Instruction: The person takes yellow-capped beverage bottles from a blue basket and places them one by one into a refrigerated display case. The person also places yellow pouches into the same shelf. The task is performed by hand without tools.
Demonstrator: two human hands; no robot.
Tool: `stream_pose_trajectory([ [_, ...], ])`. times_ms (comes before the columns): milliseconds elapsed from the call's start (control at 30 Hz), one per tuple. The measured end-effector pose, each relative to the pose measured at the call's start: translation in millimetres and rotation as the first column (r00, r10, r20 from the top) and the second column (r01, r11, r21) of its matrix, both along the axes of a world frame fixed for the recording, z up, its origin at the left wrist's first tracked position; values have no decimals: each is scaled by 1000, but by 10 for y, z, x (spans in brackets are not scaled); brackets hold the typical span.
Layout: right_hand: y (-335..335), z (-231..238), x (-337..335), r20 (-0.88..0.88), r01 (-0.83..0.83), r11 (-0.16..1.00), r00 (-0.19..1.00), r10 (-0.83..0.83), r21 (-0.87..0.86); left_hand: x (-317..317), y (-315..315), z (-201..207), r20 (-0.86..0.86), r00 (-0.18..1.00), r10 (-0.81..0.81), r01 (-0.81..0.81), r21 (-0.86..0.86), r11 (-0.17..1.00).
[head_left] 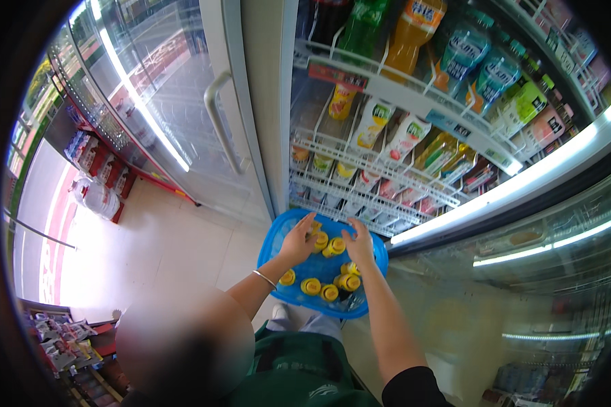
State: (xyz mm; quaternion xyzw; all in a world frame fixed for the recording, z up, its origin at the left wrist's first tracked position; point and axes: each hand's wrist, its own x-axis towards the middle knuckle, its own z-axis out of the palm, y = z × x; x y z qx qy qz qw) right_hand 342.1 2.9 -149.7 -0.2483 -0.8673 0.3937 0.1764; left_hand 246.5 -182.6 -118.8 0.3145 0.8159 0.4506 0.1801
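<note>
Both of my hands reach over a blue plastic basket (267,245) in front of a drinks fridge. Several small bottles with yellow caps (310,286) stand inside it, grouped along the near side and at the far middle. My left hand (297,243), with a bangle on its wrist, is at the basket's far left, its fingers apart beside a yellow-topped bottle (316,228); whether they touch it is unclear. Over the far right part, my right hand (360,242) has its fingers spread and holds nothing visible. A yellow-capped bottle (335,246) stands between the hands.
Wire fridge shelves (373,157) ahead hold rows of bottled drinks. A glass door with a handle (222,122) stands at the left, another glass door (523,292) at the right. Snack packets (68,339) fill a rack at lower left. A blurred patch covers my left upper arm.
</note>
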Motion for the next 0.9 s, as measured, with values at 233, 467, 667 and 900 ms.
stream_pose_trajectory([
  [233,-205,-588,653,128,71,978,991,-47,-196,369,-466,-842,331,907,262,-219,-160,962],
  [467,-752,-922,810,246,-293,934,908,338,-202,668,-791,-1307,350,885,308,-264,-169,950],
  [667,-1132,-1113,818,463,-466,882,799,384,73,721,-906,-1226,389,876,285,-225,-192,955],
  [900,-855,-666,684,383,-178,979,901,204,-104,663,-958,-1195,424,849,315,-252,-197,947],
])
